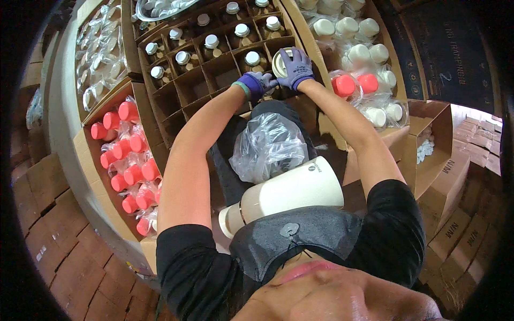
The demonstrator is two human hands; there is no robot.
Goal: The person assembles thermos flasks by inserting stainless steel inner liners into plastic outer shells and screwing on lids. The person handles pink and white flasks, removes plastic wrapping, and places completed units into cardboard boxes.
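My right hand (297, 70), in a purple-grey glove, is closed around a container with a round cream lid (279, 64) at the near right corner of a divided cardboard box (188, 85). Beside it my left hand (258, 84), also gloved, has its fingers bent and nearly touching the right thumb; whatever they grip is hidden. Dark bottles with white caps (252, 58) stand in several of the box's compartments, while some near-left compartments hold none. Across my lap lie a crumpled clear plastic bag (267, 147) and a large cream tapered cylinder (294, 190).
At the left, one carton holds bottles with pink-red caps (134, 174) and another holds plastic-wrapped pieces (100, 56). Cream-capped bottles (358, 53) and two pink-red caps (355, 84) fill a carton at the right. Beyond stand an open box (431, 144) and stacked cartons (460, 230).
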